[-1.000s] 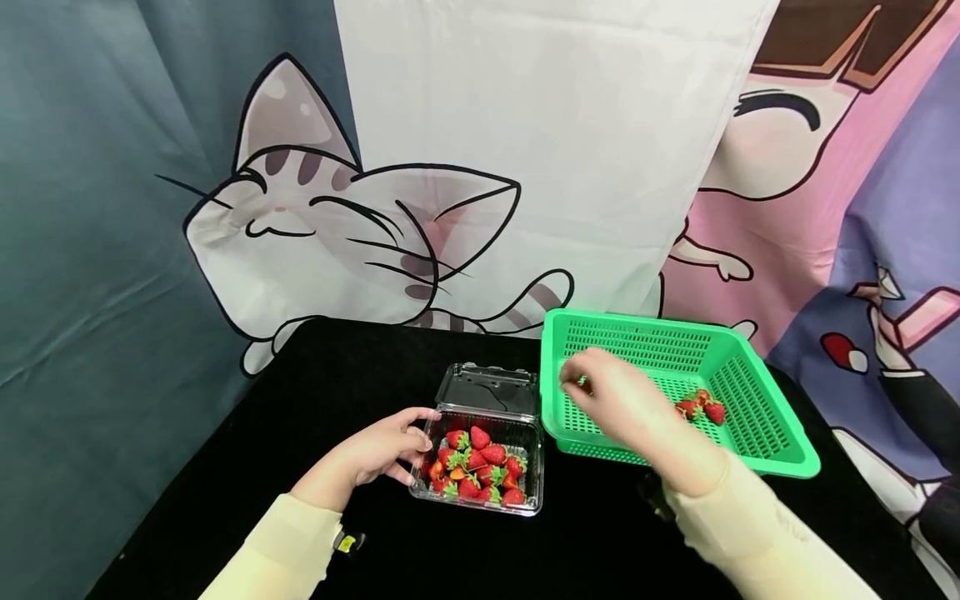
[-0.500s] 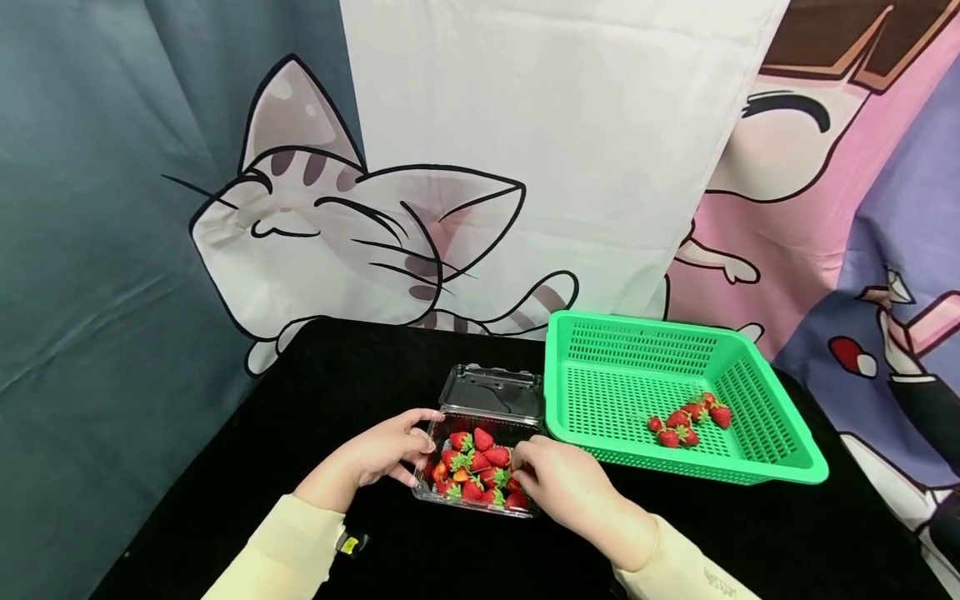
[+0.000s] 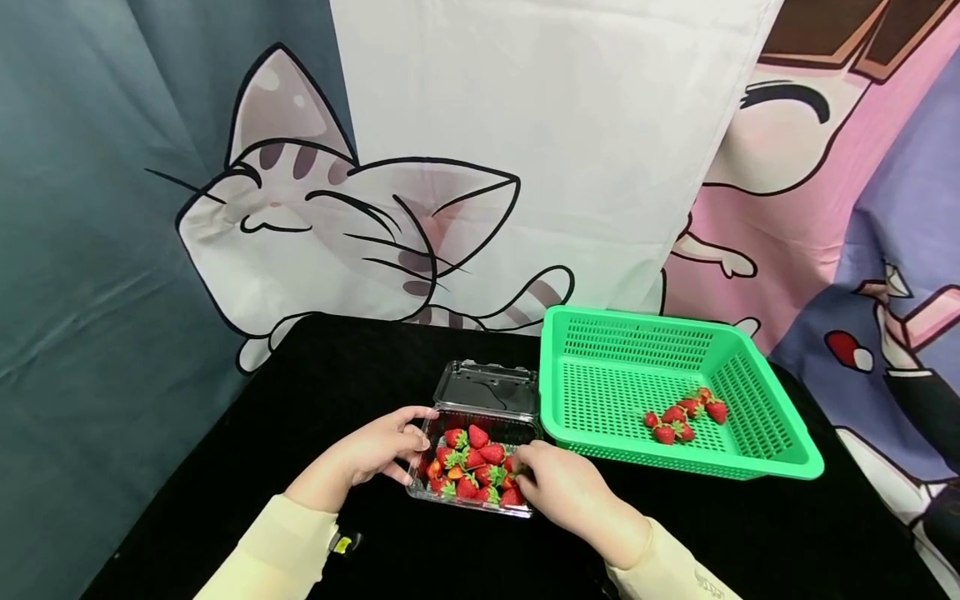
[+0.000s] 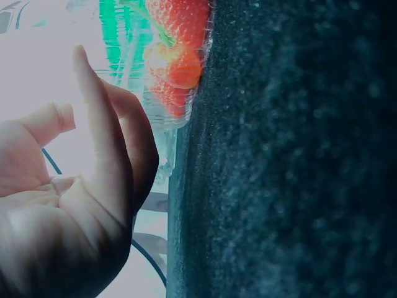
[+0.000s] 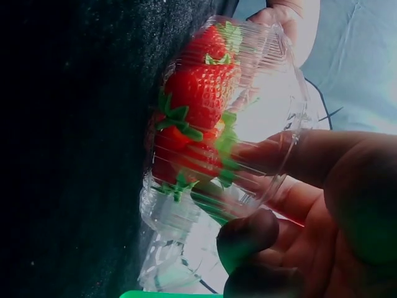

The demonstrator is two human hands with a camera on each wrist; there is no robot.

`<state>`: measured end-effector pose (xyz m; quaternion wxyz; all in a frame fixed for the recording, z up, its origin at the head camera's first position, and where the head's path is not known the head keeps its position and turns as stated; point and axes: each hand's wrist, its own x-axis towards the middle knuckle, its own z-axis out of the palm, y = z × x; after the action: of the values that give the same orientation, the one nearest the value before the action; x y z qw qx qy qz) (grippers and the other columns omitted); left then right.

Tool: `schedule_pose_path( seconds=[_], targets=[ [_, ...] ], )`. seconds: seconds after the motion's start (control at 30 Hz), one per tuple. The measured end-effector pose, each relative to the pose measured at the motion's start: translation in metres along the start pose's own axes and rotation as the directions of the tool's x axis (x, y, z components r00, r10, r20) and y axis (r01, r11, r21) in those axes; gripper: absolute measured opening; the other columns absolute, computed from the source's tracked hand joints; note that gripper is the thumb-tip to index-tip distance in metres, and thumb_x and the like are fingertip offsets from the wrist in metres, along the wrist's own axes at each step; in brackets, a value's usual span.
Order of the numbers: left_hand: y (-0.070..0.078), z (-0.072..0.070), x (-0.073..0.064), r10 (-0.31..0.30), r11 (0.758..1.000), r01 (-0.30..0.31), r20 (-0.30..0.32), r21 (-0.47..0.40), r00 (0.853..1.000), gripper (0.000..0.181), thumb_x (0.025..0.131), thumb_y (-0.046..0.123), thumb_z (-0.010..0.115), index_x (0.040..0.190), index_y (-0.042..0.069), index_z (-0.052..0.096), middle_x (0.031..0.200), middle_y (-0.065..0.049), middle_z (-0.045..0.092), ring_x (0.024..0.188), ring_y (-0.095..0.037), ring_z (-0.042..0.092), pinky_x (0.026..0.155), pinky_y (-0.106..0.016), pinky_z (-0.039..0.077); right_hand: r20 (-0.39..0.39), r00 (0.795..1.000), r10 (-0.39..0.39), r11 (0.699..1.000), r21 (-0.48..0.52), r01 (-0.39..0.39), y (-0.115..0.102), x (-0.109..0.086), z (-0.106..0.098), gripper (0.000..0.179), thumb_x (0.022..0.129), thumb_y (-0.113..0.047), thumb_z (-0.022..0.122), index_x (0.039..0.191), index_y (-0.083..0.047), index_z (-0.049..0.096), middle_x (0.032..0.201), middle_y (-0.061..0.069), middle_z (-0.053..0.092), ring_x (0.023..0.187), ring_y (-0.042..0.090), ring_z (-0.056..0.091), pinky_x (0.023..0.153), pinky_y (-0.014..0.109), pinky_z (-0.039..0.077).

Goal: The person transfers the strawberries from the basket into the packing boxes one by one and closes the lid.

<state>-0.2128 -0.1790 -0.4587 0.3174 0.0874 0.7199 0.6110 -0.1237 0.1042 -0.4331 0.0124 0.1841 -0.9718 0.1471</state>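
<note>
A clear plastic clamshell box (image 3: 472,505) lies with its lid laid back, holding several red strawberries (image 3: 467,486) with green caps. My left hand (image 3: 382,448) holds the box's left side, index finger on the far corner of the rim and thumb near the front corner. My right hand (image 3: 566,490) reaches over the right wall. In the right wrist view its thumb and fingers are inside the box, pinching at a strawberry (image 5: 186,155) by its green leaves; the fingertips show through the clear plastic. The left wrist view shows strawberries (image 4: 177,68) through the box wall.
A green plastic basket (image 3: 757,462) stands right of the box, its left side close to the lid (image 3: 487,390). Several strawberries (image 3: 678,417) lie in its right half. Black cloth (image 3: 360,358) covers the table, and a printed curtain (image 3: 450,100) hangs behind.
My right hand has moved left and down from over the basket to the box's right side, uncovering more strawberries in the basket. My left hand has stayed on the box.
</note>
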Motion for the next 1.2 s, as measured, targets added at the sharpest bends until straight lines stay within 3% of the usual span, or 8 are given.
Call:
schedule_pose_path(
  seconds=[0.27, 0.53, 0.93, 1.2],
  targets=[
    [0.006, -0.001, -0.002, 0.009, 1.000, -0.009, -0.017, 0.014, 1.000, 0.058, 0.093, 0.005, 0.060, 0.147, 0.009, 0.039, 0.101, -0.015, 0.057, 0.073, -0.017, 0.055, 0.052, -0.032, 0.057, -0.019, 1.000, 0.007, 1.000, 0.014, -0.006, -0.001, 0.000, -0.004, 0.011, 0.087, -0.020, 0.068, 0.098, -0.019, 0.069, 0.094, -0.008, 0.061, 0.072, 0.008, 0.056, 0.064, 0.034, 0.052],
    [0.006, 0.002, -0.001, 0.008, 1.000, -0.008, -0.021, 0.006, 1.000, 0.056, 0.094, 0.004, 0.058, 0.147, 0.009, 0.040, 0.103, -0.014, 0.057, 0.072, -0.016, 0.055, 0.052, -0.032, 0.057, -0.072, 0.997, 0.018, 1.000, 0.017, -0.017, -0.007, -0.008, -0.013, 0.010, 0.090, -0.024, 0.068, 0.099, -0.020, 0.068, 0.103, -0.006, 0.063, 0.081, 0.010, 0.061, 0.069, 0.037, 0.054],
    [-0.001, 0.002, 0.001, 0.029, 1.000, -0.029, 0.010, -0.003, 1.000, 0.058, 0.092, 0.004, 0.060, 0.146, 0.007, 0.038, 0.101, -0.014, 0.056, 0.072, -0.016, 0.055, 0.052, -0.031, 0.056, -0.108, 0.992, 0.068, 0.997, 0.031, -0.065, -0.007, -0.018, -0.033, 0.009, 0.089, -0.027, 0.070, 0.097, -0.024, 0.069, 0.096, -0.012, 0.064, 0.077, 0.007, 0.059, 0.067, 0.032, 0.052],
    [-0.002, 0.002, -0.001, 0.022, 1.000, -0.022, -0.008, 0.000, 1.000, 0.057, 0.092, 0.004, 0.059, 0.146, 0.007, 0.039, 0.102, -0.014, 0.057, 0.073, -0.016, 0.055, 0.051, -0.030, 0.056, -0.136, 0.983, 0.126, 0.992, 0.041, -0.121, 0.009, -0.028, -0.062, 0.004, 0.089, -0.028, 0.070, 0.092, -0.029, 0.068, 0.091, -0.018, 0.064, 0.081, 0.007, 0.062, 0.071, 0.033, 0.053]
  ],
)
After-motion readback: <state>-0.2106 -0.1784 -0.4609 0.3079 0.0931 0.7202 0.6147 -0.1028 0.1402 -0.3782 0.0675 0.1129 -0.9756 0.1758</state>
